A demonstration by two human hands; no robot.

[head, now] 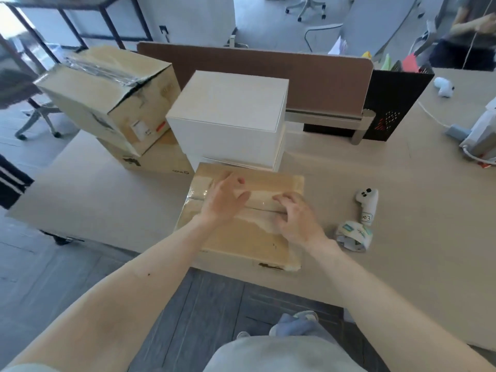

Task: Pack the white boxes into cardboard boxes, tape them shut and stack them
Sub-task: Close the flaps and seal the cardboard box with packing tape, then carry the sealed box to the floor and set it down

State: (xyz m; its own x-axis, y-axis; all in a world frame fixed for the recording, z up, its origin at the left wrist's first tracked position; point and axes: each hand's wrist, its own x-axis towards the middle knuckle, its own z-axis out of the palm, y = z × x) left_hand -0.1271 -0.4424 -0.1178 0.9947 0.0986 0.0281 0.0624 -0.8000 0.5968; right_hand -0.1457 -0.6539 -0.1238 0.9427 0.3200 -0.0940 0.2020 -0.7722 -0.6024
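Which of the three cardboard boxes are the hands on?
The nearest box: left hand and right hand touch its taped top. The other two sit stacked, far left.

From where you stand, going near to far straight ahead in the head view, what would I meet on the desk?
Taped cardboard box → stack of white boxes → brown divider panel.
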